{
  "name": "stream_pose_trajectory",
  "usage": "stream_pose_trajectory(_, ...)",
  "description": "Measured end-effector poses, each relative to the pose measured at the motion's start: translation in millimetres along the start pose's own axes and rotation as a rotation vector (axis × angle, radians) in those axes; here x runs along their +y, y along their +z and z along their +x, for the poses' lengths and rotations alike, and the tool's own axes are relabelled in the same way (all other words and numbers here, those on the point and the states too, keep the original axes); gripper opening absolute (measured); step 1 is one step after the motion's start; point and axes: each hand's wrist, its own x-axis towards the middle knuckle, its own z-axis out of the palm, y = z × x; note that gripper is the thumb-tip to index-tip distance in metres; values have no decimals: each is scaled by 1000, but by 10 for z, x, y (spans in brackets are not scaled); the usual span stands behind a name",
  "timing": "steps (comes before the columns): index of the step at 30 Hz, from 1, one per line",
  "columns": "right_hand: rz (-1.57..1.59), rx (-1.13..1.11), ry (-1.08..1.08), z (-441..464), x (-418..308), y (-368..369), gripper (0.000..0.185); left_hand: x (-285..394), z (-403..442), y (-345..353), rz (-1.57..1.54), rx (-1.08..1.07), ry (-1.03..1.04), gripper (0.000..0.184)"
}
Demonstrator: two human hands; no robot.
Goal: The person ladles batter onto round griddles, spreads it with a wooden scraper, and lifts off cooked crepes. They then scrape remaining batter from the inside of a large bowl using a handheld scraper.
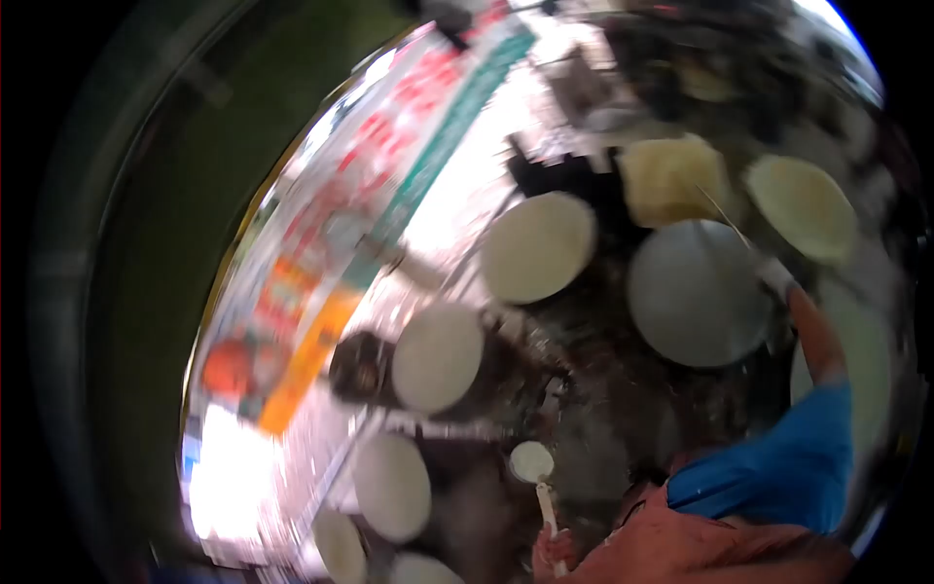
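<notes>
Ladle (547, 506) in your left hand (553, 551), down by the surface's (608, 428) near edge and close to your apron (696, 545): the grip is closed round the handle, and the pale round cup points away from you over the dark middle of the surface. Your right arm, in its blue sleeve (778, 462), reaches out toward the surface's far right corner. Your right hand (775, 276), with something whitish about it, has its grip closed on a thin stick (722, 213). The stick slants across the rim of a grey plate (696, 297) to a yellow sheet (673, 181) just beyond it; whether the tip touches the sheet, you cannot tell through the blur. A yellow round (803, 209) lies to the right of that sheet, near the same corner. Along the surface's left edge, the one facing the banner (443, 146), runs a row of pale rounds: the largest (538, 247) nearest the grey plate, another (438, 357) next to it, then a third (391, 487) and two partly seen ones toward the near left corner. A small dark pot (360, 366) sits just beside the second round, on the banner side; its contents are too blurred to read.
</notes>
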Motion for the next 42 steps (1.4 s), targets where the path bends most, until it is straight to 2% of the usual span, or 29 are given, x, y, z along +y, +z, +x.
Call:
stream_pose_trajectory(1,462,43,324,-208,-840,-526,8,-176,-109,-130,-46,-35,75,43)
stream_pose_trajectory(4,447,-69,1,-32,-1964,-330,37,-1036,-451,-586,-286,-152,320,43)
stream_pose_trajectory(5,513,35,-188,-48,-2394,-118,40,-1257,-550,-672,-361,-195,376,43)
stream_pose_trajectory(7,471,-36,-472,-383,-3197,114,41,-1715,-819,-857,-451,-284,495,43)
stream_pose_trajectory(9,603,-307,-559,-748,-3905,490,36,-2186,-1075,-1075,-498,-349,637,43)
stream_pose_trajectory(10,624,-624,-637,-970,-4268,509,32,-2435,-1216,-1186,-519,-362,719,43)
stream_pose_trajectory(11,503,-729,-780,-1177,-4538,636,30,-2665,-1357,-1313,-535,-366,784,43)
stream_pose_trajectory(12,395,-592,-1007,-1480,-4821,881,29,-2883,-1470,-1442,-508,-303,972,43)
stream_pose_trajectory(13,330,-575,-1151,-1869,-5149,1013,30,-3080,-1605,-1613,-481,-230,1144,44)
stream_pose_trajectory(14,236,-833,-1075,-2473,-5567,766,33,-3248,-1779,-1868,-362,-89,1281,28)
stream_pose_trajectory(15,277,-803,-1236,-2907,-5820,909,36,-3414,-1955,-2122,-240,86,1402,25)
stream_pose_trajectory(16,395,-754,-1327,-3653,-6064,610,36,-3577,-2133,-2374,-133,277,1500,38)
stream_pose_trajectory(17,250,-750,-1488,-4030,-6362,817,37,-3667,-2370,-2488,-16,487,1609,53)
stream_pose_trajectory(19,26,-793,-1624,-4534,-6748,749,38,-3766,-2453,-2464,-130,605,1612,26)
stream_pose_trajectory(20,-45,-741,-1748,-5030,-6892,822,34,-3763,-2616,-2657,-180,652,1615,15)
stream_pose_trajectory(23,-369,-441,-2080,-6316,-6950,1399,20,-3762,-2710,-4470,-438,443,1397,18)
stream_pose_trajectory(25,-628,-333,-2264,-6916,-6754,1652,15,-3692,-2830,-4800,-467,597,1306,19)
stream_pose_trajectory(26,-671,-377,-2280,-7053,-6741,1591,18,-3667,-2913,-4958,-480,678,1256,19)
stream_pose_trajectory(29,-535,-629,-1956,-7027,-6864,1264,24,-3647,-2824,-5266,-536,899,1086,19)
stream_pose_trajectory(30,-656,-593,-1897,-6969,-6770,1468,32,-3679,-2607,-5725,-530,908,1044,21)
stream_pose_trajectory(31,-736,-585,-2005,-7003,-6683,1511,31,-3697,-2610,-5585,-482,953,1057,21)
stream_pose_trajectory(33,-675,-628,-2039,-7168,-6631,1449,32,-3570,-2718,-5386,-382,1052,1115,22)
stream_pose_trajectory(34,-719,-678,-1889,-7219,-6711,1284,34,-3550,-2714,-5402,-308,1076,1122,24)
stream_pose_trajectory(37,-558,-643,-1804,-6677,-6355,1684,37,-3420,-2886,-5154,-535,806,1124,18)
stream_pose_trajectory(39,-660,-694,-1743,-6629,-6098,1709,40,-3320,-2961,-5063,-981,251,1036,16)
stream_pose_trajectory(40,-597,-732,-1692,-6569,-6025,1613,41,-3332,-3081,-4850,-1179,-35,958,16)
stream_pose_trajectory(41,-541,-754,-1644,-6483,-5973,1493,41,-3406,-3227,-4622,-1183,-196,923,21)
stream_pose_trajectory(42,-480,-776,-1608,-6497,-5974,1239,40,-3468,-3567,-4104,-1179,-357,895,28)
